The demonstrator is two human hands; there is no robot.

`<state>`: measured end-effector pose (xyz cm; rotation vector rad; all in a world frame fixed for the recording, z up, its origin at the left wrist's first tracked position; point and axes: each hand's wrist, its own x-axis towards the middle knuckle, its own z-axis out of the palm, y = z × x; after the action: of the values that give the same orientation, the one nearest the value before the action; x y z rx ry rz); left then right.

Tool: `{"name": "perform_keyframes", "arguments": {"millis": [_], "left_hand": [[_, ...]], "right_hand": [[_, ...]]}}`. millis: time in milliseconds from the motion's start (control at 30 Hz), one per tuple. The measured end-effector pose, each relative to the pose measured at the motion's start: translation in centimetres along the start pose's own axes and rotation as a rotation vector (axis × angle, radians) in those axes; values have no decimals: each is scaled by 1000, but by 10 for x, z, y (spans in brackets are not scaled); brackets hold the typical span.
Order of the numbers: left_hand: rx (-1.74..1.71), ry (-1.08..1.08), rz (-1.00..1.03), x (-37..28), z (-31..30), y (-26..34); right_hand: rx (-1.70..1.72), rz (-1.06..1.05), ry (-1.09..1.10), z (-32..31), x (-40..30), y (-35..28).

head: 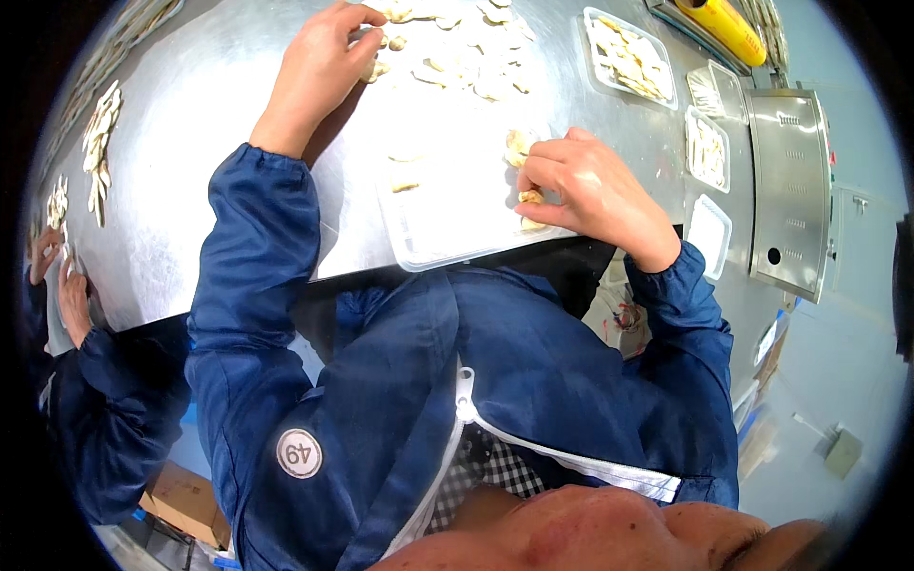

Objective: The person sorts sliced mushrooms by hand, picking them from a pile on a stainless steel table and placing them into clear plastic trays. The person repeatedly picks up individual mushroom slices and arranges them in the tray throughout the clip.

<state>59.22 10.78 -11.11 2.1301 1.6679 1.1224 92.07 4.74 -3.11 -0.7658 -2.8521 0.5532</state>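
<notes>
On the shiny metal table, my left hand (325,68) reaches over loose pale yellowish food slices (435,75). Its thumb and index finger are apart with nothing visible between them; the other fingers are partly hidden. A slice lies just under the edge of that hand. My right hand (582,189) pinches a small browned slice (530,196) between thumb and fingers, above the right side of a clear plastic tray (421,258). That tray sits at the table's near edge. One slice (404,184) lies at its left, and another (517,146) lies beyond my right fingers. Glare washes out the middle.
At right stand a filled plastic tray (635,61), smaller clear containers (707,153) and a metal box (789,193). A yellow roll (725,28) lies behind them. Far left, a co-worker's hands (73,296) are near heaped pale pieces (100,153).
</notes>
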Motion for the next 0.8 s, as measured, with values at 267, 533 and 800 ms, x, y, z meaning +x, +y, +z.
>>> {"name": "perform_keyframes", "arguments": {"millis": [267, 533, 800], "left_hand": [[47, 22, -18, -1, 2, -16], [9, -23, -80, 0, -3, -5], [7, -9, -65, -2, -1, -9]], "right_hand": [[-43, 68, 60, -5, -25, 2], [-36, 61, 49, 0, -22, 2], [-25, 93, -14, -8, -23, 4]]}}
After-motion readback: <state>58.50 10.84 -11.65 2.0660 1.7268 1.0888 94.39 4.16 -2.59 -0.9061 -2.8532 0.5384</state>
